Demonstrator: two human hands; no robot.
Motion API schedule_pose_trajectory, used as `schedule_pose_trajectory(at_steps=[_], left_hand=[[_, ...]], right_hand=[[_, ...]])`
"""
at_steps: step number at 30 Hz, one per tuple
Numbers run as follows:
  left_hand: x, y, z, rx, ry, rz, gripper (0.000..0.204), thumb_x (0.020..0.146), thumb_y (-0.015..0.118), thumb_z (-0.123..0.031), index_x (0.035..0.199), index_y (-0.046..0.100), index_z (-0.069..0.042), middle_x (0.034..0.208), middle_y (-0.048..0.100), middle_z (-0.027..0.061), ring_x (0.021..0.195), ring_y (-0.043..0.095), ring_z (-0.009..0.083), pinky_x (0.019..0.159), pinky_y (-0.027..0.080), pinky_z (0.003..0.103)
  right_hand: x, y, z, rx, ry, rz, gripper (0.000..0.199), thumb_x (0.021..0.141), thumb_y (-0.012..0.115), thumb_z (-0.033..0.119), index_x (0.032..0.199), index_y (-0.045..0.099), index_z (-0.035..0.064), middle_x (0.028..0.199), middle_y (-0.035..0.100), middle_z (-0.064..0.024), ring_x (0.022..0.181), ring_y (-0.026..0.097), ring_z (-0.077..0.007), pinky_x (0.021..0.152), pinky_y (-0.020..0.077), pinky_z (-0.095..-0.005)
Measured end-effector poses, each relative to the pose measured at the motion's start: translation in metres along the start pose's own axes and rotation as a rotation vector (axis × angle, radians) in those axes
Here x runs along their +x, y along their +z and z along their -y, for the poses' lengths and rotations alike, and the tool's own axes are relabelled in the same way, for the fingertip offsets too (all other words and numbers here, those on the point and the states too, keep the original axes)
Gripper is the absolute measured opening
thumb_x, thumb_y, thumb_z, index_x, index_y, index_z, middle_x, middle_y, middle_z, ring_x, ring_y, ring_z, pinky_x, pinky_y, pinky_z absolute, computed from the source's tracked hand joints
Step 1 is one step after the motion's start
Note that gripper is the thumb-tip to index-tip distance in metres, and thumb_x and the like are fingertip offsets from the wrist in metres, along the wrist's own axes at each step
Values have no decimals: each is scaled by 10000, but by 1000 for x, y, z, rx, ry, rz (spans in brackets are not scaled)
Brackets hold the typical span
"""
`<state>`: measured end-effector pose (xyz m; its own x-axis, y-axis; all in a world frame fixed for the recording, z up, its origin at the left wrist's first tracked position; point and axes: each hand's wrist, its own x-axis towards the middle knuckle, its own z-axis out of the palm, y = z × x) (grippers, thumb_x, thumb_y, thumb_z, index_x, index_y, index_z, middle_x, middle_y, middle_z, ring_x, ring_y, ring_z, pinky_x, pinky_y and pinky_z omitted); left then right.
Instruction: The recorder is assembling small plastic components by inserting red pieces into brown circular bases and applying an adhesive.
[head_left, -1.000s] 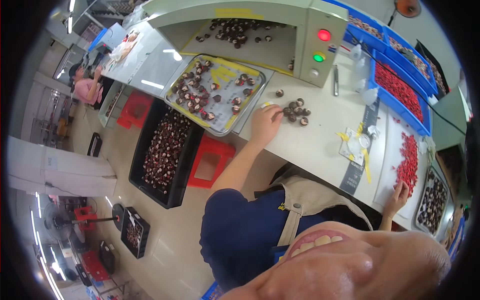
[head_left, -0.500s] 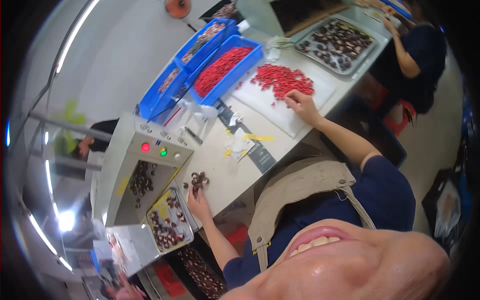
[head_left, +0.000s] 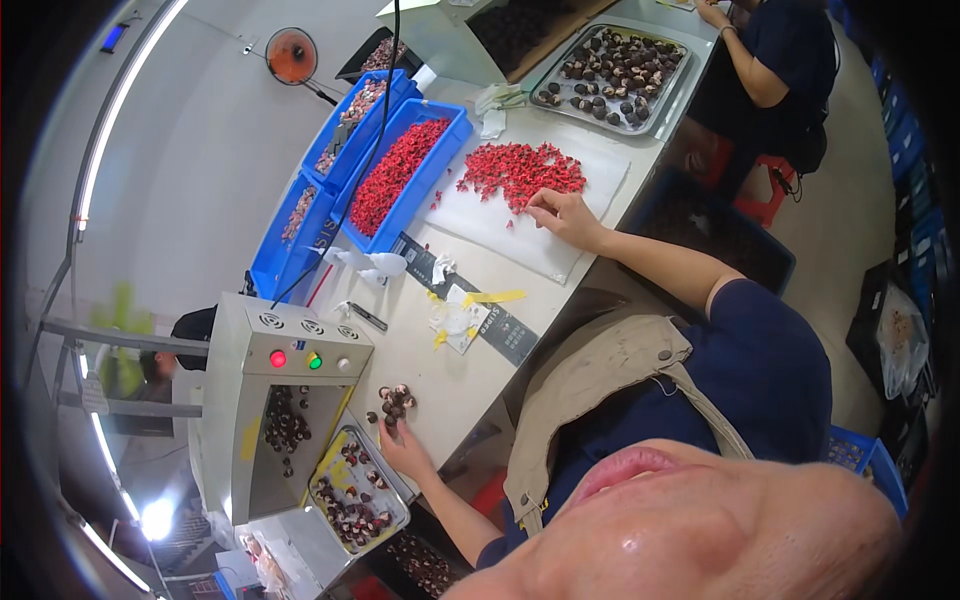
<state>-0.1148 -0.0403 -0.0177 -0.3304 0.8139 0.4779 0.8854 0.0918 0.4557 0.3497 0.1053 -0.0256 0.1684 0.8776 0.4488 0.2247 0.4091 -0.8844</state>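
Observation:
My left hand [head_left: 407, 455] is at the near edge of the table, thumb and fingers closed round a small dark brown round piece [head_left: 392, 426]. Just beyond its fingertips lies a small heap of similar brown-and-cream pieces [head_left: 400, 396]. My right hand [head_left: 568, 220] rests over a white sheet [head_left: 545, 247], its thumb and fingertips pinched together; whatever they hold is too small to make out. Loose red pieces [head_left: 520, 170] lie spread on the sheet just beyond that hand.
Blue bins [head_left: 458, 128] of red and pinkish pieces line the far side. At left, a machine [head_left: 235, 400] with lit buttons stands beside a metal tray [head_left: 398, 512]. Another tray [head_left: 680, 75] is near a co-worker [head_left: 775, 60]. Yellow-taped paper [head_left: 458, 322] lies between my hands.
The whole view has shifted, moving the table's contents leftward in the picture. My left hand stays at the brown heap and my right hand stays pinched beside the red pieces.

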Motion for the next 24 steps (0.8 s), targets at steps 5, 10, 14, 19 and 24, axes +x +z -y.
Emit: schedule_pose_trajectory(at_steps=[5, 10, 14, 19, 24], left_hand=[[-3, 2, 1, 20, 35, -6, 395, 830, 633, -192, 1144, 566, 38, 1082, 618, 194, 1002, 579, 327, 877, 437, 390], [-5, 6, 11, 36, 46, -37, 396, 823, 638, -164, 1156, 560, 35, 1098, 609, 199, 1010, 573, 340, 888, 432, 399], [-1, 0, -10, -18, 33, 6, 398, 823, 635, -152, 1165, 554, 33, 1112, 603, 203, 1015, 572, 340, 889, 431, 396], [3, -12, -37, 15, -77, 17, 397, 809, 627, -98, 1179, 551, 21, 1121, 601, 197, 1017, 570, 337, 890, 429, 396], [6, -11, -35, 51, -88, 34, 402, 785, 619, -56, 1177, 557, 4, 1094, 607, 195, 982, 573, 340, 860, 437, 398]], right_hand=[[2, 0, -3, -35, -5, 24, 108, 869, 576, 115, 888, 587, 9, 670, 612, -46, 620, 619, -99, 554, 451, -238], [1, 1, 3, -76, -10, -3, 107, 867, 571, 107, 900, 585, 7, 685, 629, -70, 639, 635, -122, 572, 467, -254], [3, 1, 3, -83, -9, -32, 101, 865, 569, 93, 917, 578, 7, 728, 637, -70, 672, 640, -130, 593, 466, -249], [1, 3, 5, -147, 3, 12, 104, 861, 573, 88, 936, 574, 16, 744, 637, -67, 680, 630, -139, 608, 463, -260], [3, 2, 15, -195, 37, 33, 115, 856, 573, 82, 955, 567, 24, 760, 636, -59, 694, 616, -133, 632, 459, -257]])
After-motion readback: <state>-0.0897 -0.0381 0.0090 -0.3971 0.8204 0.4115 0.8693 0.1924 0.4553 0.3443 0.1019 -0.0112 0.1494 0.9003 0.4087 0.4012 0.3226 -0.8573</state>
